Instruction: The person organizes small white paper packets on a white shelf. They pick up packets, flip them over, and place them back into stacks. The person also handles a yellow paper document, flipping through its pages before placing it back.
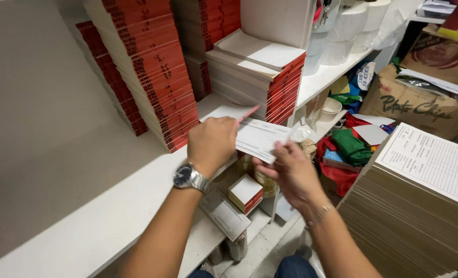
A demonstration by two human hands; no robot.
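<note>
My left hand (212,144), with a metal watch on its wrist, is closed around the red-edged spine of a thin white printed pad (259,138) held above the white shelf (110,216). My right hand (289,172), wearing a thin bracelet, grips the pad's lower right edge with fingers underneath. The pad's top sheet shows ruled form lines. Just beyond the pad a short stack of red-spined pads (262,77) rests on the shelf.
Tall stacks of red-spined pads (151,67) stand at the back of the shelf. Below lie a small pad (245,193) and a loose form (223,213). A big stack of printed sheets (419,206) rises at right, cardboard boxes (419,98) and coloured bags (349,146) behind.
</note>
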